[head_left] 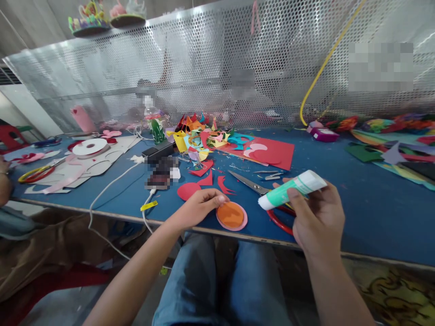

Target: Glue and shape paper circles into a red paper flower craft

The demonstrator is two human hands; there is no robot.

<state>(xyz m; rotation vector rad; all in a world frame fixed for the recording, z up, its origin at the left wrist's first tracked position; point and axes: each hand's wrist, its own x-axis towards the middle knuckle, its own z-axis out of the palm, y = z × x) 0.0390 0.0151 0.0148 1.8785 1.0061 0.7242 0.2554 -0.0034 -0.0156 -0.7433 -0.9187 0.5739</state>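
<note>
My right hand (319,217) is closed round a white and green glue stick (287,191), holding it tilted above the table. My left hand (200,206) has its thumb and finger at the upper left edge of an orange paper oval (231,214), which lies on a slightly larger pink oval (245,222) near the table's front edge. Beneath the glue stick are scissors with red and yellow handles (280,222), partly hidden by my right hand, their blades pointing back left. A red paper oval (188,191) lies just behind my left hand.
Colourful paper scraps (204,140) are heaped at the back middle, beside red sheets (285,151). A plastic bottle (156,129), a black box (158,152) and a white cable (112,183) are at left. Another person's arm (4,183) shows at far left. A perforated metal panel (204,59) stands behind.
</note>
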